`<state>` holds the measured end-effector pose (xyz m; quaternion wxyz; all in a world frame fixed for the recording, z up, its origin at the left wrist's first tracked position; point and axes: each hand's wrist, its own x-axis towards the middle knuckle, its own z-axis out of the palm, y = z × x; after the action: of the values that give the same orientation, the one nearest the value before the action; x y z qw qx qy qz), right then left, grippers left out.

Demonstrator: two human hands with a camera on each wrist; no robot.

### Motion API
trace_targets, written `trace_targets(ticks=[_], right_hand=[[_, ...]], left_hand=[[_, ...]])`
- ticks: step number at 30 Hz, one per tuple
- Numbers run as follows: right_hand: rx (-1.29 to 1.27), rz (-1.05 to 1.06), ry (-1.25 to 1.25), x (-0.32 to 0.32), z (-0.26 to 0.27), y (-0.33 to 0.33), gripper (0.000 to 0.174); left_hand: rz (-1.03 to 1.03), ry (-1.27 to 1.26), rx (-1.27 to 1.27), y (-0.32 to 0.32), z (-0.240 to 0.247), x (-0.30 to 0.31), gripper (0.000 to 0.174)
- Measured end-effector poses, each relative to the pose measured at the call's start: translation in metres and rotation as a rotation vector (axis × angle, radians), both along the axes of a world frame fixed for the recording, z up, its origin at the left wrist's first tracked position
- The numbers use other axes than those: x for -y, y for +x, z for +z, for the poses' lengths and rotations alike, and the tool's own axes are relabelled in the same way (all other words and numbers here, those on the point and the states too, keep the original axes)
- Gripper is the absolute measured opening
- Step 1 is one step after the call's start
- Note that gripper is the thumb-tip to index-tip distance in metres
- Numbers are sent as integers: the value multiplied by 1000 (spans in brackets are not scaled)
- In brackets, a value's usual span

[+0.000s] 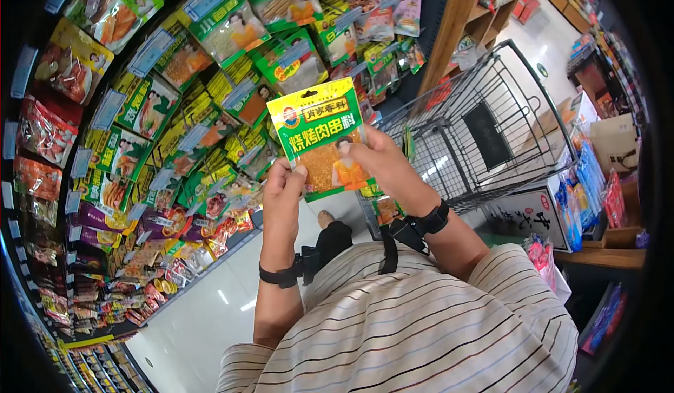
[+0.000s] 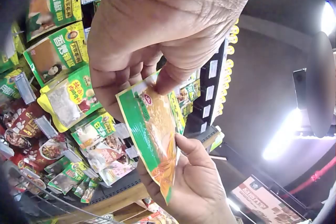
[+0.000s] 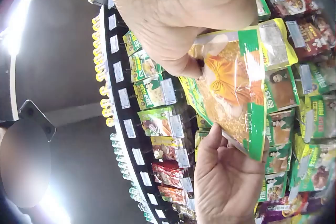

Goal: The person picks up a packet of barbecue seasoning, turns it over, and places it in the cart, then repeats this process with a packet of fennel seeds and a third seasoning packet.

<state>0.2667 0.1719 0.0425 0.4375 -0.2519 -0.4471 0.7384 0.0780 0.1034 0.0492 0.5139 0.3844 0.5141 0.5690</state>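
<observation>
A yellow and green seasoning packet (image 1: 316, 155) with orange-brown contents is held upright in front of the body, its printed face towards the head camera. My left hand (image 1: 282, 189) pinches the lower left edge, thumb on the front. On the other side my right hand (image 1: 385, 160) grips the right edge, its thumb lying over the picture on the front. In the left wrist view the packet (image 2: 152, 129) appears at a slant between the left hand (image 2: 168, 29) and the right hand (image 2: 197, 182). Its glossy film (image 3: 231, 87) bulges a little in the right wrist view.
Hanging seasoning packets (image 1: 288, 59) with price tags (image 1: 151, 49) fill the shelf rack on the left. A wire shopping cart (image 1: 484, 133) stands at the right, past a wooden post (image 1: 449, 31). Pale floor tiles (image 1: 203, 337) show below, and more goods (image 1: 590, 189) line the far right.
</observation>
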Motion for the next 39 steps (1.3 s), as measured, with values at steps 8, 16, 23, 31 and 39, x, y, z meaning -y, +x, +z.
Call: trace_targets(ticks=[8, 16, 23, 31, 39], right_hand=[[-18, -51, -4, 7, 8, 19, 32], [7, -71, -3, 9, 6, 25, 31], [-9, -47, 3, 11, 6, 22, 30], [2, -16, -28, 14, 6, 15, 30], [9, 14, -1, 14, 5, 4, 30]], left_hand=[[-24, 9, -13, 17, 3, -5, 10], [-41, 10, -21, 21, 0, -1, 10], [4, 10, -14, 26, 7, 4, 9], [-25, 26, 8, 17, 3, 10, 16], [-27, 27, -67, 9, 8, 9, 30]])
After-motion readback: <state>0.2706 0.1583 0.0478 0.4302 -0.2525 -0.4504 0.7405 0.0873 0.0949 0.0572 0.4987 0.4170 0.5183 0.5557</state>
